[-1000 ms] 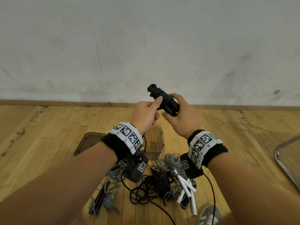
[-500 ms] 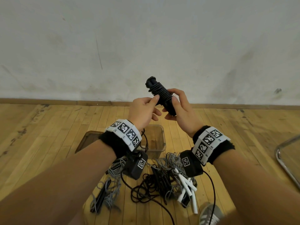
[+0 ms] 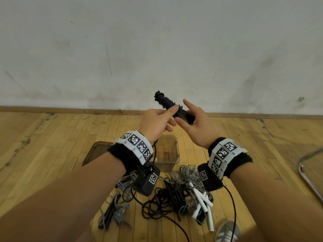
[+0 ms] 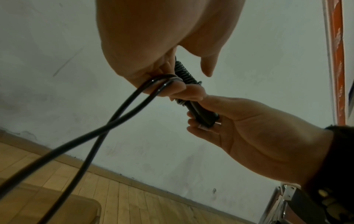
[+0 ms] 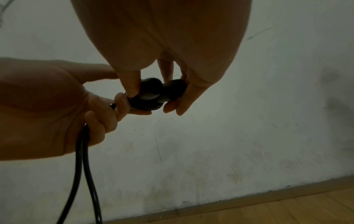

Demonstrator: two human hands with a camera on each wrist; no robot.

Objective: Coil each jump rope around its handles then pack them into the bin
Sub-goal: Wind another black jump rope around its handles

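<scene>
The black rope [image 3: 168, 103] was held up in front of the wall, above the bin [image 3: 172, 149] and the heap of loose ropes [image 3: 178, 194] on the floor. The right hand [image 3: 197, 126] gripped the butt end of the paired handles [image 4: 201, 114], its fingers [image 4: 197, 125] curled round them from below, though its forefinger stuck out straight. The left hand [image 3: 155, 123] pinched the doubled cord [image 4: 122, 109] against the handles at the edge of the windings, with the rest of its fingers curled over the cord. Tight turns already covered the far part of the handles, while a doubled length of cord hung free from the left hand, so the coiling step looked well under way but not finished. The next move probably called for another turn laid beside the last, with tension kept so that the windings would not slacken, and then the tail tucked under. The bin stood open and seemingly empty, its lid [image 3: 97, 151] just to the left of it.
</scene>
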